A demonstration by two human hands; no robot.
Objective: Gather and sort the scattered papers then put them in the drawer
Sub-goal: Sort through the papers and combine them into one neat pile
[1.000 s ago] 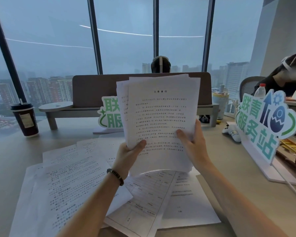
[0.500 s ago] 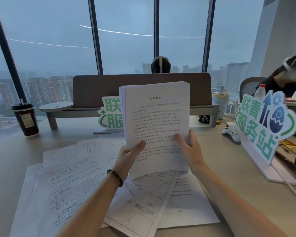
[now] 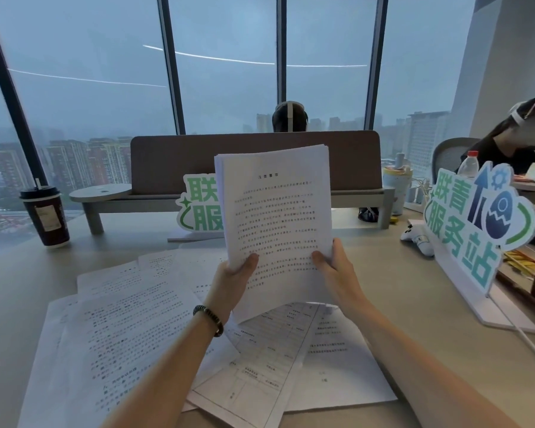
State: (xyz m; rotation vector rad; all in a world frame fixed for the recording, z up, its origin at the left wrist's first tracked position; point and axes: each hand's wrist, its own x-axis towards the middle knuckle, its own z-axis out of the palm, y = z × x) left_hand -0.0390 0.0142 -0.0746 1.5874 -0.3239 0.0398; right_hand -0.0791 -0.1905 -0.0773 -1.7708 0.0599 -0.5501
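White stack of papers (image 3: pixel 275 217) is held up off the desk (image 3: pixel 368 273), printed face toward the camera, long axis near vertical w/ a slight lean left, top edge pointing up at the window (image 3: pixel 223 72). Sheets are squared up fairly tight, edges just fanned at top left. Left hand (image 3: pixel 229 285) grips the lower-left corner, thumb on the front, other fingers curled behind, out of sight. Right hand (image 3: pixel 337 273) pinches the lower-right edge, thumb pressed on the front, fingers behind. Dark bead bracelet (image 3: pixel 209 319) on the left wrist. Below, loose sheets (image 3: pixel 130 329) lie overlapped on the desk, some text pages, some forms. Farther out: green-lettered sign (image 3: pixel 473 223) at right, coffee cup (image 3: pixel 45 216) far left, brown divider panel (image 3: pixel 173 162) behind.
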